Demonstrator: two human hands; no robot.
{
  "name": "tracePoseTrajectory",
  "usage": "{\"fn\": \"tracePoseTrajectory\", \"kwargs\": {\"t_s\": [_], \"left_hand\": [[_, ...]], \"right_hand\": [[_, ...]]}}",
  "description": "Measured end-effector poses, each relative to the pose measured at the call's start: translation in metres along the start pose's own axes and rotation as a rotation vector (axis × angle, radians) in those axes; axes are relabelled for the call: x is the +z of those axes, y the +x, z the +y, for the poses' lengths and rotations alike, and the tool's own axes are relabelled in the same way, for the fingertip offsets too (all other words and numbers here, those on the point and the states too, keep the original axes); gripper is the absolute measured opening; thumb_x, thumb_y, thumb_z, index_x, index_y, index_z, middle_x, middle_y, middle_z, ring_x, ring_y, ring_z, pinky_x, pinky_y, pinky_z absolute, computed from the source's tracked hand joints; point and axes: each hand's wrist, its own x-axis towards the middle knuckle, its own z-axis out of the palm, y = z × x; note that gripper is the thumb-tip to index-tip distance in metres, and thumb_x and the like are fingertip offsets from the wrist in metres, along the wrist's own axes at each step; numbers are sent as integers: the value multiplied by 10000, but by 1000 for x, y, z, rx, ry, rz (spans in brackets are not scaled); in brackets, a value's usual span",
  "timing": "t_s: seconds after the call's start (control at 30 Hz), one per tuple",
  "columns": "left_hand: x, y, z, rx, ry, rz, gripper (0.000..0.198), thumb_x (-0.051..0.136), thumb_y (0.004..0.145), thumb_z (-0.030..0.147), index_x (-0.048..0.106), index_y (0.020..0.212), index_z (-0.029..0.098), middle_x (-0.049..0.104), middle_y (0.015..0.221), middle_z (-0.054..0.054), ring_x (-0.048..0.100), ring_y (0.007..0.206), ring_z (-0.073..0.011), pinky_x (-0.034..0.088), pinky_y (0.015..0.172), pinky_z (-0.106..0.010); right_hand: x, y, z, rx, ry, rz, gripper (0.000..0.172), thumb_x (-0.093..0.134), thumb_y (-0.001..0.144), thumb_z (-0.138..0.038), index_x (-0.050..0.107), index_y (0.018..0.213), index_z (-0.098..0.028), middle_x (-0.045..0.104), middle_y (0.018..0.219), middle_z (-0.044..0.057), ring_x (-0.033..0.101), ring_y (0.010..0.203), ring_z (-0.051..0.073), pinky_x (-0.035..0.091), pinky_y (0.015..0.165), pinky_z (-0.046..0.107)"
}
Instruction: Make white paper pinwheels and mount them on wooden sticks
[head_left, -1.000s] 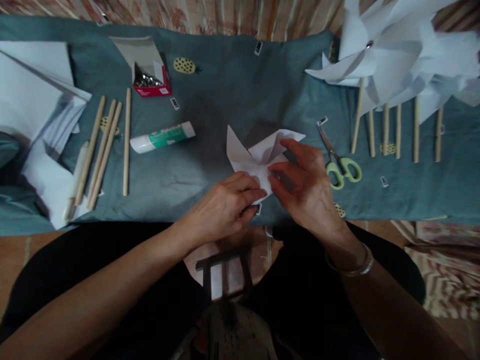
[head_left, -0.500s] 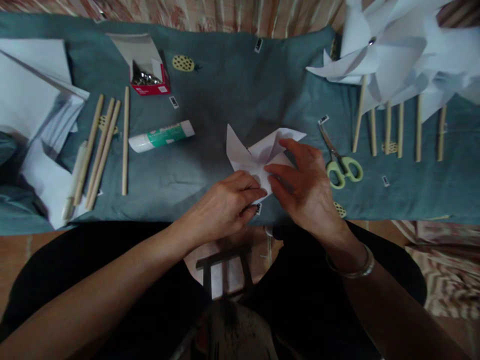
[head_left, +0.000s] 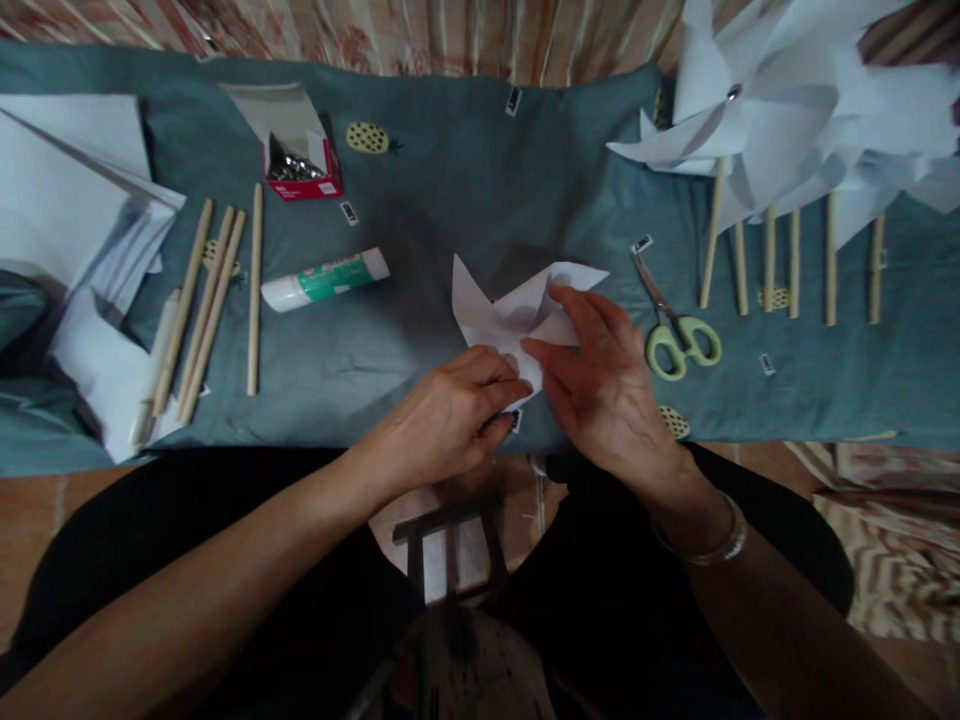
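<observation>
A white paper pinwheel (head_left: 517, 312) with folded blades lies on the cloth in front of me, between both hands. My left hand (head_left: 457, 405) grips its lower part near the front edge, fingers pressed together on the paper. My right hand (head_left: 600, 375) touches it from the right: thumb and index finger are at the middle and at the upper right blade, closed on the paper. A pair of scissors (head_left: 679, 335) with green handles lies just right of that hand. To the left rests a glue stick (head_left: 330, 280) with a green label.
A red open box (head_left: 304, 180) of shiny metal pins stands at back left. Several wooden sticks (head_left: 255, 290) lie near a stack of white paper (head_left: 67, 190). Finished pinwheels (head_left: 780, 110) on sticks fill the back right. The green cloth (head_left: 480, 180) covers the table.
My right hand has shifted slightly left and inward over the pinwheel, its fingers closer to the centre. My left hand holds its place. The whole view has tilted a little.
</observation>
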Motion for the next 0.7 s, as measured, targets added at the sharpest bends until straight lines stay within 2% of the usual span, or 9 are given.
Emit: {"fn": "tracePoseTrajectory", "kwargs": {"t_s": [0.2, 0.33, 0.53, 0.63, 0.7], "left_hand": [[-3, -1, 2, -5, 47, 44, 251, 535, 934, 235, 658, 1124, 125, 645, 988, -94, 598, 976, -213, 543, 830, -352], [-5, 4, 2, 23, 203, 86, 287, 506, 955, 282, 667, 1122, 111, 661, 1109, -127, 571, 1018, -258, 503, 846, -415], [-4, 10, -1, 34, 351, 75, 360, 430, 994, 372, 688, 1065, 132, 696, 1130, -105, 559, 1038, -280, 446, 817, -423], [-4, 11, -1, 29, 352, 70, 383, 414, 999, 390, 685, 1069, 128, 704, 1124, -102, 561, 1040, -277, 434, 846, -431], [-4, 11, -2, 23, 356, 67, 384, 420, 997, 397, 684, 1075, 129, 705, 1125, -104, 562, 1046, -275, 428, 866, -439]], "right_hand": [[4, -2, -3, -20, 12, 0, 363, 427, 909, -116, 637, 1149, -288, 406, 1519, 37, 306, 1446, 345, 404, 1052, 611], [6, -1, -2, -10, 33, -27, 416, 421, 920, -125, 608, 1223, -341, 407, 1526, 6, 253, 1477, 317, 390, 1081, 577], [7, 0, 2, -5, 23, -15, 339, 388, 943, -163, 693, 1068, -243, 396, 1530, 61, 273, 1469, 314, 395, 1090, 541], [7, 0, 2, -17, 3, -8, 341, 363, 974, -204, 694, 1055, -204, 411, 1519, 102, 268, 1472, 303, 413, 1073, 532], [7, -1, 1, -13, -1, -10, 336, 366, 978, -208, 689, 1072, -213, 419, 1518, 93, 252, 1481, 285, 406, 1084, 524]]}}
